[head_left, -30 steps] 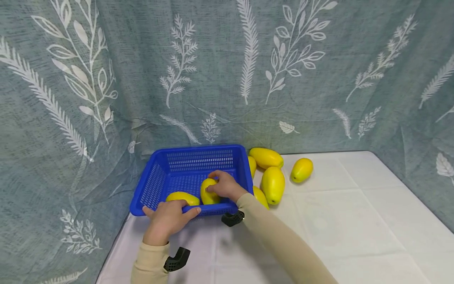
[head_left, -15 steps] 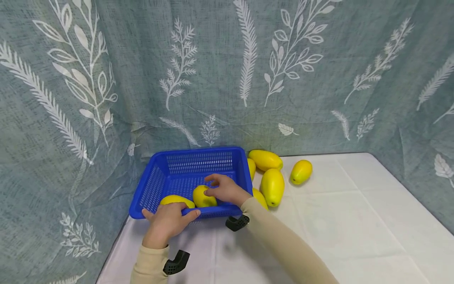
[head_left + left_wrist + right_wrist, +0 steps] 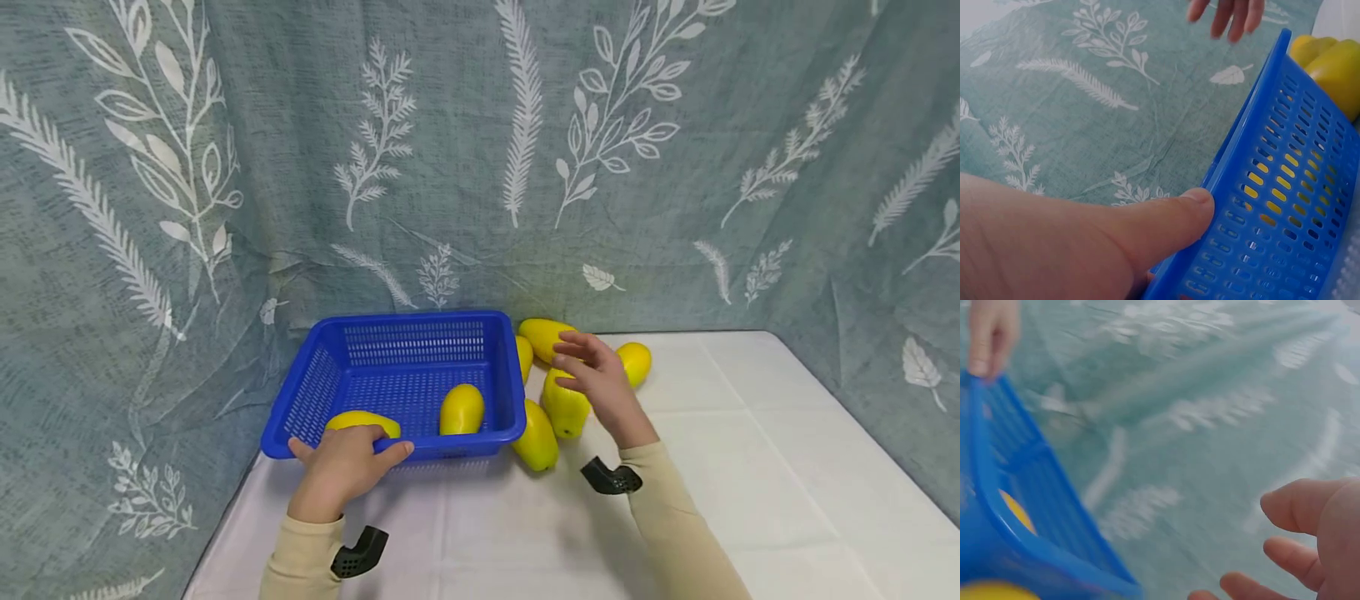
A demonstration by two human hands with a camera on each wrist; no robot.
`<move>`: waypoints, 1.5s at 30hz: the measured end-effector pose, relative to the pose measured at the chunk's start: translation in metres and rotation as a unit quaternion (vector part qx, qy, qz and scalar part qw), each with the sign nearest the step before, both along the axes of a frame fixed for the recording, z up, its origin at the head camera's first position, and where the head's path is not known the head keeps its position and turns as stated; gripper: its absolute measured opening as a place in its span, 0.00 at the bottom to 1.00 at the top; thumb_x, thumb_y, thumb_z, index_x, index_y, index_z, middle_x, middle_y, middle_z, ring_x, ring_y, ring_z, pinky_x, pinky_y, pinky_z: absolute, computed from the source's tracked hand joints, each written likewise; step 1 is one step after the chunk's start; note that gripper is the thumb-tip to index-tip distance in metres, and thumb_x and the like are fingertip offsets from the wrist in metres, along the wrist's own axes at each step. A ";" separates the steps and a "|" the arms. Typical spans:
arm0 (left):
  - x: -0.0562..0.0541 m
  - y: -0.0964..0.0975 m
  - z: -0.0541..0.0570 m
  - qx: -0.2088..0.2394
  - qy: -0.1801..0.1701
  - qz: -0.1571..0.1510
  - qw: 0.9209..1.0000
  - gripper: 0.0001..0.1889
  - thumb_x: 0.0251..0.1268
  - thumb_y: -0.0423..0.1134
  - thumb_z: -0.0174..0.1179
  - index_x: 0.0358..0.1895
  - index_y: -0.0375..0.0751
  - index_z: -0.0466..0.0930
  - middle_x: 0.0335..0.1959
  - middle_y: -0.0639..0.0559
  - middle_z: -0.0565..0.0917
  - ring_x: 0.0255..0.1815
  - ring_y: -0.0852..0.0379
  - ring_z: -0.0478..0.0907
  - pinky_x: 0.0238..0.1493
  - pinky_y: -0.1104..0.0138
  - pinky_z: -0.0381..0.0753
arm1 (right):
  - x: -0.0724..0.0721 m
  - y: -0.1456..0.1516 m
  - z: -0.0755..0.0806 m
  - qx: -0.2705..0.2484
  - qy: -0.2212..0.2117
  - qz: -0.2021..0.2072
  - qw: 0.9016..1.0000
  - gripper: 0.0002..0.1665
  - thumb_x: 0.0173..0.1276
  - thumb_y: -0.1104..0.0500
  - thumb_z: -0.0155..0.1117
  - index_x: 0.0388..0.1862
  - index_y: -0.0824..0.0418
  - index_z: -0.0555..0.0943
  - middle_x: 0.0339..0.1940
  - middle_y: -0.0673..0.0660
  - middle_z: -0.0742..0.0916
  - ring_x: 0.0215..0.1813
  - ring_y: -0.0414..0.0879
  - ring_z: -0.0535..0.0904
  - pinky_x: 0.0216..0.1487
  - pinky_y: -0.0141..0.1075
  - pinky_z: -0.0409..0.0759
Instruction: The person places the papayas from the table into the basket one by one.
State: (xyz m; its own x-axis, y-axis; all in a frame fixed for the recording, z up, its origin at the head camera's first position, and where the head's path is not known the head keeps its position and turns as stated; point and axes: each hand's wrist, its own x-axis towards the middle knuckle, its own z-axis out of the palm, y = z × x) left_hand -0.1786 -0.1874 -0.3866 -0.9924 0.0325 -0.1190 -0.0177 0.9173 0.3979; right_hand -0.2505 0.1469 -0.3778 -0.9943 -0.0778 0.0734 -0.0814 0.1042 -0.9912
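Note:
My left hand grips the near rim of the blue plastic basket. In the left wrist view its thumb lies over the outer side of that rim. Inside the basket, one yellow mango stands near the front right. A second mango lies at the front left, partly hidden by my left hand. My right hand is held over the mangoes to the right of the basket, fingers spread and holding nothing. Below it a greenish-yellow mango is partly covered.
Beside the basket's right wall lies a mango, with another mango farther back. At the curtain is a longer mango. One more mango sits farther right on the white-covered table.
My right hand has let go of the mango in the basket and moved right, out over the mangoes outside. That mango first tipped left, then righted nearer the right. My left hand stays on the rim.

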 end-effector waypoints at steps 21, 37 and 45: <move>-0.002 -0.004 -0.001 -0.009 -0.008 0.002 1.000 0.33 0.70 0.63 0.57 0.61 0.36 0.83 0.61 0.36 0.84 0.68 0.17 0.66 0.58 0.12 0.37 | 0.003 0.083 -0.017 -0.085 -0.059 -0.131 0.986 0.26 0.79 0.53 0.56 0.71 0.58 0.68 0.51 0.45 0.81 0.50 0.38 0.85 0.50 0.30 0.86; -0.003 0.002 -0.002 -0.017 -0.011 -0.001 1.000 0.33 0.70 0.64 0.57 0.61 0.37 0.82 0.61 0.37 0.84 0.68 0.19 0.68 0.58 0.12 0.36 | -0.021 0.060 -0.063 0.053 -0.111 -0.055 0.991 0.38 0.78 0.52 0.57 0.82 0.55 0.58 0.79 0.69 0.66 0.75 0.65 0.69 0.66 0.52 0.80; -0.002 0.003 0.000 -0.019 -0.006 0.003 1.000 0.33 0.70 0.62 0.58 0.62 0.37 0.82 0.62 0.36 0.83 0.69 0.18 0.67 0.60 0.13 0.36 | -0.029 0.032 -0.089 0.164 -0.117 -0.057 0.978 0.47 0.72 0.46 0.65 0.83 0.49 0.55 0.79 0.68 0.65 0.76 0.64 0.67 0.64 0.52 0.79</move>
